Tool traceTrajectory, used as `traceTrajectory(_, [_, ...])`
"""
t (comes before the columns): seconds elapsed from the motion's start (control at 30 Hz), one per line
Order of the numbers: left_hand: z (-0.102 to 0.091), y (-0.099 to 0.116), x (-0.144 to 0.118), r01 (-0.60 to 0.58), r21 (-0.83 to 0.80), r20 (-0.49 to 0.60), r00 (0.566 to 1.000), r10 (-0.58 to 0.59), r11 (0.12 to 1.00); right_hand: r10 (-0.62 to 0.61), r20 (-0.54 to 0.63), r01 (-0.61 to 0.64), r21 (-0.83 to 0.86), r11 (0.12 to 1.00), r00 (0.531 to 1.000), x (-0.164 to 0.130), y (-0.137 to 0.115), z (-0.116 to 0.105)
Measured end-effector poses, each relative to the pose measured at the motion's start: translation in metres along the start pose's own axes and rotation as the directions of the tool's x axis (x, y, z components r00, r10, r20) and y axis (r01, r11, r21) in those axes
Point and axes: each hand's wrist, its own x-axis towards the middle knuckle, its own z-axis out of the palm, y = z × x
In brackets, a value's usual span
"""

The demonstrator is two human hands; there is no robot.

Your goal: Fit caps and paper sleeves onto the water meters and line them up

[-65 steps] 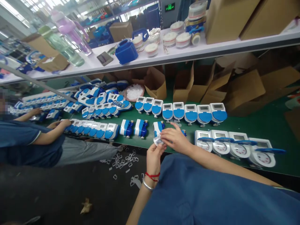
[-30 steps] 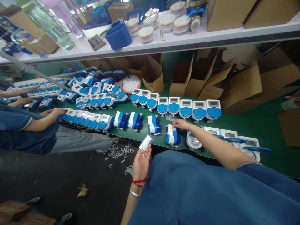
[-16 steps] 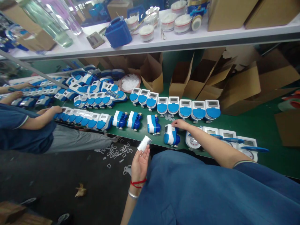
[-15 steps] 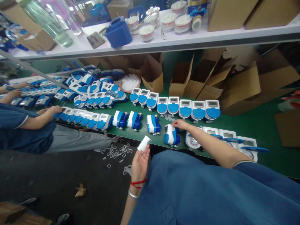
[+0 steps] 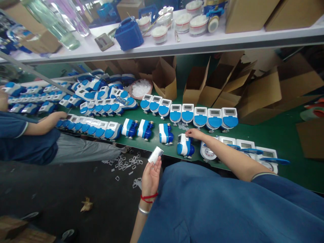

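Holding a small white sheet [image 5: 155, 155] pinched in my left hand [image 5: 151, 174], palm up, off the near table edge. Right hand [image 5: 194, 134] reaches far, fingers curled loosely, fingertips touching the blue-white meter [image 5: 185, 145] on the green table [image 5: 283, 135].

A small white slip with a glossy, clear-looking face [image 5: 155, 155] is pinched at its lower end, tilted up and to the right, held out in the air just off the near edge of the table. A white and blue meter [image 5: 185, 145] lies on its side on the green table near that edge, its blue body toward the right, last in a short row of tipped meters. Just behind it a few small clear discs [image 5: 182, 126] lie flat.
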Motion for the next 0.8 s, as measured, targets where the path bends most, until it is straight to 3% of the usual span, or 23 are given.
traceTrajectory(0.27, [-0.005, -0.003, 0.001, -0.03, 0.094, -0.048, 0.998, 0.035, 0.995, -0.012, -0.023, 0.01, -0.074, 0.997, 1.0, -0.009, -0.007, -0.003])
traceTrajectory(0.43, [-0.004, -0.006, -0.003, -0.039, 0.175, -0.006, 0.999, 0.041, 0.984, -0.062, -0.324, 0.023, -0.122, 0.992, 0.944, -0.026, -0.029, -0.01])
traceTrajectory(0.53, [0.0, -0.007, -0.006, -0.057, 0.21, 0.051, 0.998, 0.047, 0.976, -0.145, -0.381, 0.131, -0.063, 0.989, 0.913, -0.039, -0.05, -0.009])
traceTrajectory(0.63, [0.003, -0.005, -0.008, -0.063, 0.224, 0.066, 0.997, 0.049, 0.972, -0.159, -0.476, 0.15, -0.058, 0.987, 0.865, -0.046, -0.06, -0.009])
traceTrajectory(0.7, [0.003, -0.003, -0.008, -0.061, 0.226, 0.07, 0.996, 0.047, 0.972, -0.164, -0.477, 0.134, -0.096, 0.986, 0.864, -0.045, -0.057, -0.012])
traceTrajectory(0.8, [0.002, -0.001, -0.008, -0.057, 0.219, 0.065, 0.997, 0.043, 0.974, -0.145, -0.305, 0.107, -0.137, 0.985, 0.941, -0.039, -0.044, -0.018])
